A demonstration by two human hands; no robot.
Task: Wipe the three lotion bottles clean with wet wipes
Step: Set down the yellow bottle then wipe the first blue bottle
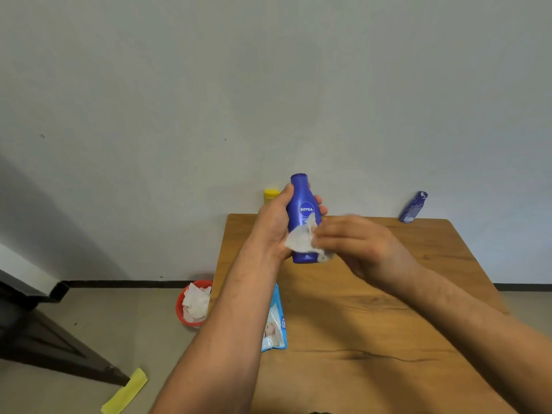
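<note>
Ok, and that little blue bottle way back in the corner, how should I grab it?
Probably wrap your fingers round the middle of the little blue bottle, coming from the front. It sits at the far right edge of the table with the wall right behind, so there's little room back there. Its narrow body looks easy to circle.

Open tabletop [388, 324] beside wipes pack [276, 321], small blue bottle [413, 207] far-right corner, yellow-capped bottle [271, 195] far-left

You held the Nivea bottle [304, 204] above the table [388, 324]; another lotion bottle [413, 207] leaned back-right, wet-wipes pack [276, 321] lay left, bin [179, 306] on the floor beyond.
</note>
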